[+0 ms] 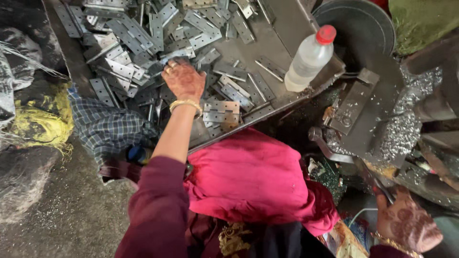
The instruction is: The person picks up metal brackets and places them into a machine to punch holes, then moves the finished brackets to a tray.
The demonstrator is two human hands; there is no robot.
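My left hand (183, 79), with a gold bangle at the wrist, reaches palm down into a heap of grey perforated metal hinge plates (129, 33). Its fingers curl into the heap, and their grip is hidden. The plates lie on a tilted metal sheet tray (282, 28). A paired plate (221, 112) lies just right of my wrist. At the lower right, my right hand (406, 222) is closed around the end of a dark lever handle (334, 153) on a press machine (354, 107).
A clear plastic bottle with a red cap (308, 59) stands on the tray's right edge. Metal shavings (401, 134) cover the machine bed. A checked cloth (103, 126) and a yellow rag (43, 114) lie at the left. Pink fabric (248, 177) covers my lap.
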